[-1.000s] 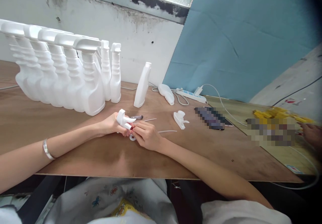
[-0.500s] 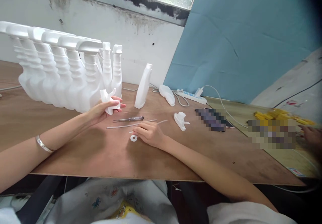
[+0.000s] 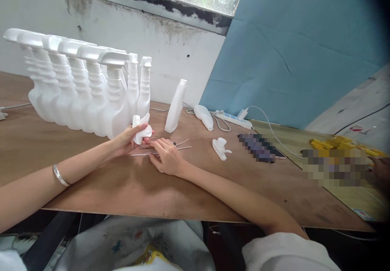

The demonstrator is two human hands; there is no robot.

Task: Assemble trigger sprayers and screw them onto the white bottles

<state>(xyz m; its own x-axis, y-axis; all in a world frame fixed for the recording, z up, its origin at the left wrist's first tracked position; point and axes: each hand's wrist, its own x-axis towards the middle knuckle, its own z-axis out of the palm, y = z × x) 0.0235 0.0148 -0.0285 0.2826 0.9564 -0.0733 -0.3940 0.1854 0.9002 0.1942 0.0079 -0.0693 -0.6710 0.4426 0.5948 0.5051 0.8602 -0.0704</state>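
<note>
In my left hand (image 3: 129, 140) is a white spray trigger head (image 3: 141, 129), gripped between thumb and fingers with its round collar facing right. My right hand (image 3: 167, 157) reaches across beside it, fingertips close to the trigger head, fingers closed on a thin clear tube (image 3: 183, 142) whose end sticks out behind the knuckles. Under that hand lies another thin tube (image 3: 140, 155) on the table. A screwdriver beneath the fingers is mostly covered. The small white ring is hidden by the right palm.
Several white spray bottles (image 3: 112, 112) stand in rows at the left. A headless bottle (image 3: 176, 106) stands mid-table, and another (image 3: 203, 117) lies by a power strip (image 3: 234, 120). A second trigger head (image 3: 221, 148) lies to the right. Another person's hand (image 3: 380, 169) shows far right.
My right hand has moved left and slightly up, bringing the thin tube toward the trigger head. My left hand has shifted a little right. The white ring has become covered.
</note>
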